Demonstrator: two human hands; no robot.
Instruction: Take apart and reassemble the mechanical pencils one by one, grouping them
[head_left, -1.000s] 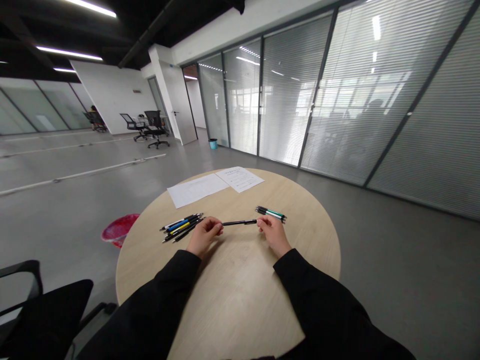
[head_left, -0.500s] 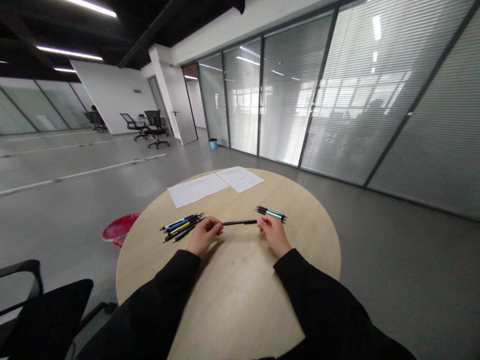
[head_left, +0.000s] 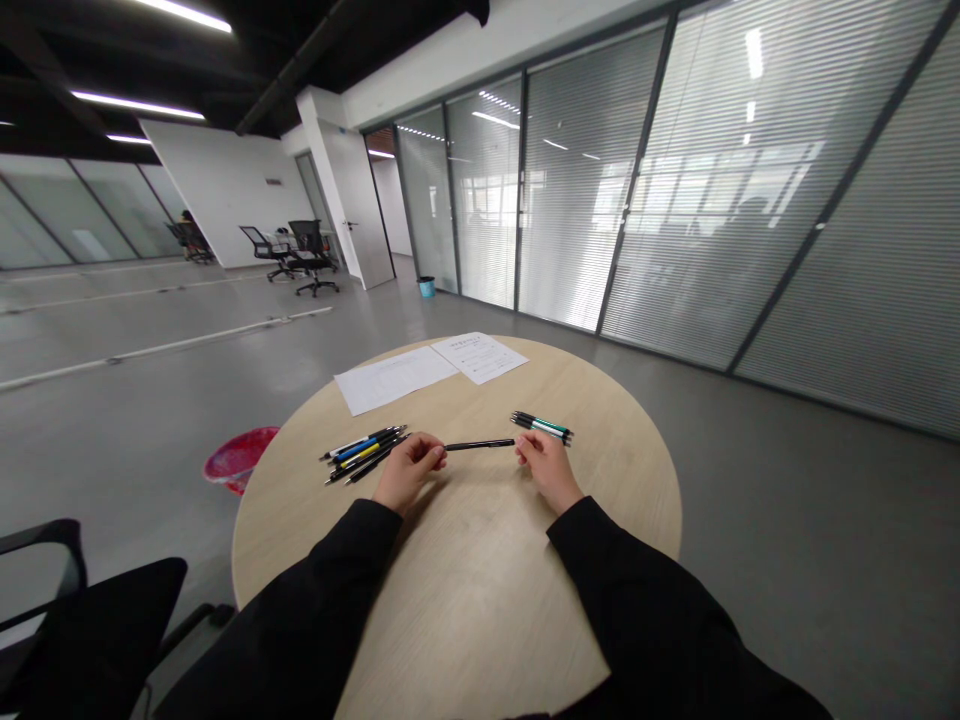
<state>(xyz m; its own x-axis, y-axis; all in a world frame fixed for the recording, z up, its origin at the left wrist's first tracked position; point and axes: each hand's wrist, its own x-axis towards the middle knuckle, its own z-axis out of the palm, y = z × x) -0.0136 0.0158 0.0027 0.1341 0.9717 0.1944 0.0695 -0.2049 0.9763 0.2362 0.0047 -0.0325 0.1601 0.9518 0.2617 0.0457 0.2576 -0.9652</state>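
Note:
A slim black pen (head_left: pixel 480 444) spans the gap between my two hands, roughly level above the table. My left hand (head_left: pixel 411 468) is closed in a pinch around its left end. At its right end, the one with the clip, the fingertips of my right hand (head_left: pixel 546 468) are pinched together. To the left of my left hand lies a loose pile of several pens (head_left: pixel 360 452), black, blue, yellow and white. Just behind my right hand is a smaller group of pens (head_left: pixel 541 426), lying side by side, with green and white barrels; my hand partly covers it.
Two printed paper sheets (head_left: pixel 397 380) lie at the far side of the round wooden table (head_left: pixel 465 580). A red bin (head_left: pixel 238 458) stands on the floor left of the table. A black chair (head_left: pixel 97 630) is close at the lower left. Glass partitions with blinds line the right.

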